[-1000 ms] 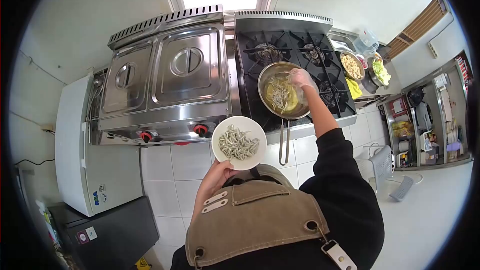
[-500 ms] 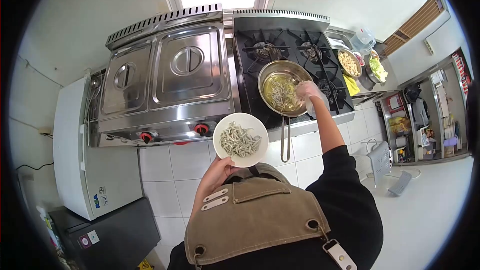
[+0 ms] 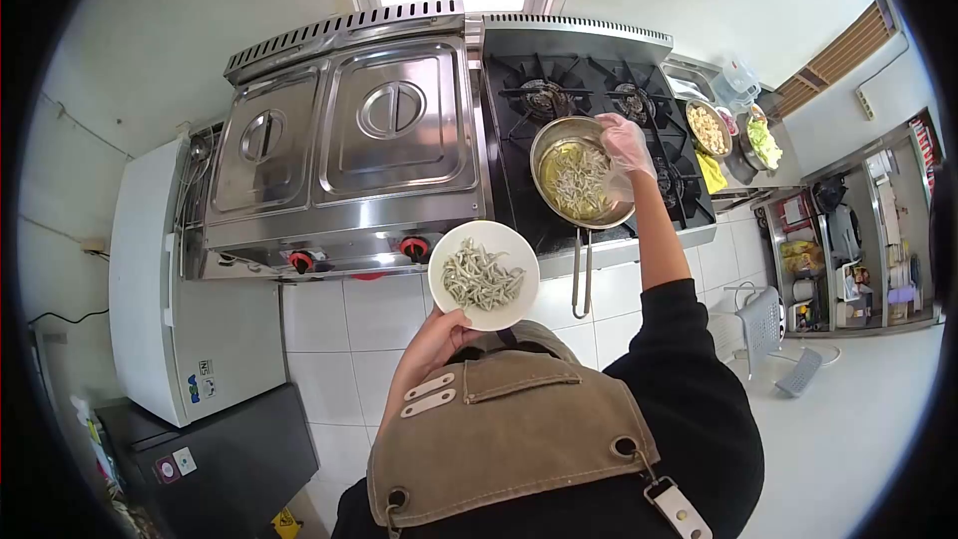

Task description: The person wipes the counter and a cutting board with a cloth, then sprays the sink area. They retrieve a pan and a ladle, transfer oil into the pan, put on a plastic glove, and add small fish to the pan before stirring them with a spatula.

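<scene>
At a steel cooker (image 3: 349, 140) with two lidded wells, a person in an apron works the gas hob (image 3: 559, 90) at its 3 o'clock side. A pan (image 3: 537, 165) sits on the near burner, its handle pointing to 6 o'clock. A plate (image 3: 519, 250) is held level at the pan's 7 o'clock, just short of the stove's edge. The left hand (image 3: 439, 334) is clamped on the plate, fingers underneath and thumb at the rim. The gloved right hand (image 3: 627, 140) hovers over the pan's 2 o'clock rim with its fingers drawn loosely together; whether they pinch anything cannot be told. Small fish (image 3: 482, 276) are heaped on the plate, and more lie spread in the pan's yellow oil. Judged from this, the fish are best let go low over the oil and scattered, not clumped, with the plate kept flat and the sleeve kept clear of the burners.
</scene>
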Tool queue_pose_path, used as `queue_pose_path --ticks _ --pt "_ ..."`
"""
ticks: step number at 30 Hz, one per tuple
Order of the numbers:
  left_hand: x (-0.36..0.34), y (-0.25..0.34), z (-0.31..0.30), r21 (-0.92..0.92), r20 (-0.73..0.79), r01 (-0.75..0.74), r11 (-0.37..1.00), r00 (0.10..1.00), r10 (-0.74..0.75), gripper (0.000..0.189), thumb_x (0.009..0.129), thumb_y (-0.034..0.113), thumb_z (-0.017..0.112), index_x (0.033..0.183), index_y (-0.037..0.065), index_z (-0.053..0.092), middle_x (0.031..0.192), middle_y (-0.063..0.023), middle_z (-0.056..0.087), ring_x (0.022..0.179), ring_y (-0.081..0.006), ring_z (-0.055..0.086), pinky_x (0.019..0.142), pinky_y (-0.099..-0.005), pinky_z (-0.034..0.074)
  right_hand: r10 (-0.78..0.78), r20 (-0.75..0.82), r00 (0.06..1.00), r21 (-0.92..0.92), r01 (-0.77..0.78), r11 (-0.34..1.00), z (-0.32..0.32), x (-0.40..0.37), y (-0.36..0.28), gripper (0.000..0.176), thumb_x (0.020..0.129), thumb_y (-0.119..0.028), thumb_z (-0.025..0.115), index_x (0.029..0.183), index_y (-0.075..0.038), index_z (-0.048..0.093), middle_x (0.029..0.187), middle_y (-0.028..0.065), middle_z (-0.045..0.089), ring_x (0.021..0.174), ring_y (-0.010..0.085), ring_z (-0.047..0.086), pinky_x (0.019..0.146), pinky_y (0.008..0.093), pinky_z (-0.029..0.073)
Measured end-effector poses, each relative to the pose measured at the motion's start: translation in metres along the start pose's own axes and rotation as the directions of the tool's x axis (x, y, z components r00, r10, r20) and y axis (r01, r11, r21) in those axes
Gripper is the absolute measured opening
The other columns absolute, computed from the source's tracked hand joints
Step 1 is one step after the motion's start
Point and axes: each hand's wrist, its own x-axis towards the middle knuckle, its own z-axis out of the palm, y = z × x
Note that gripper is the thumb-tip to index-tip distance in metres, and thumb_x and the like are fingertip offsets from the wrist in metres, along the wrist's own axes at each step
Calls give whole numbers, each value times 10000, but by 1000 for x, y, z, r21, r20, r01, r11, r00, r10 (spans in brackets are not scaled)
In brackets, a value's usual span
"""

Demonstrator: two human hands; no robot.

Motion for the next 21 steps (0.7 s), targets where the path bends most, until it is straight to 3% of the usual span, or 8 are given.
queue_pose_path --ticks 3,5,6,11,13,16,17,21 --pt "0 1 -1 -1 22 18 1000 1000 -18 585 777 3 466 1318 -24 243 1240 -158 456 1051 -229 561 882 -323 498 -113 -77 991 112 121 986 2 -10 -2 313 730 -100 481 997 -73 642 887 116 668 786 220 640 718 291 481" --pt "1 1 -3 4 38 10 1000 999 -10 596 778 10 471 1326 -22 237 1236 -158 459 1054 -228 558 892 -323 491 -204 51 978 -370 208 905 6 -23 -12 356 739 -99 456 1042 -126 642 973 138 651 880 287 628 794 333 477" --pt "1 1 -3 6 38 13 1000 999 -13 596 778 10 471 1326 -22 237 1236 -158 459 1054 -228 558 892 -323 491 23 199 980 -472 75 878 0 -39 -31 403 736 -96 442 1083 -171 631 1042 149 623 979 329 583 877 364 443" --pt "6 12 8 70 121 -19 997 993 10 597 734 6 436 1299 -67 260 1250 -197 451 1106 -274 533 936 -364 477 -158 61 986 -369 169 914 -1 -60 -35 357 774 -98 476 1099 -129 620 1056 139 628 958 245 610 870 309 446" --pt "10 19 15 78 129 -21 997 992 10 584 736 8 445 1290 -69 276 1243 -191 457 1099 -271 537 933 -365 480 -116 96 989 270 86 959 -2 -69 -49 280 810 -77 528 1072 -79 629 1007 92 656 910 148 614 815 263 469" --pt "27 24 20 74 178 14 997 984 -27 619 739 -4 454 1320 -19 241 1240 -174 457 1079 -261 547 915 -365 488 -189 264 946 201 137 970 -12 -119 -126 219 833 -42 538 1021 -67 647 893 39 669 800 100 606 716 242 492" --pt "34 23 20 62 214 49 997 975 -61 675 740 -17 455 1359 31 190 1245 -164 450 1065 -254 552 901 -364 493 -367 295 882 200 319 927 -12 -136 -144 213 830 -51 556 1023 -62 647 870 47 667 784 102 609 698 252 501" --pt "49 26 30 82 302 77 994 948 -98 638 788 15 468 1359 51 185 1237 -163 453 1053 -254 558 907 -377 494 -460 543 702 -68 583 810 0 -181 -168 395 770 -261 637 1111 -72 578 1114 190 568 909 326 609 829 379 474"
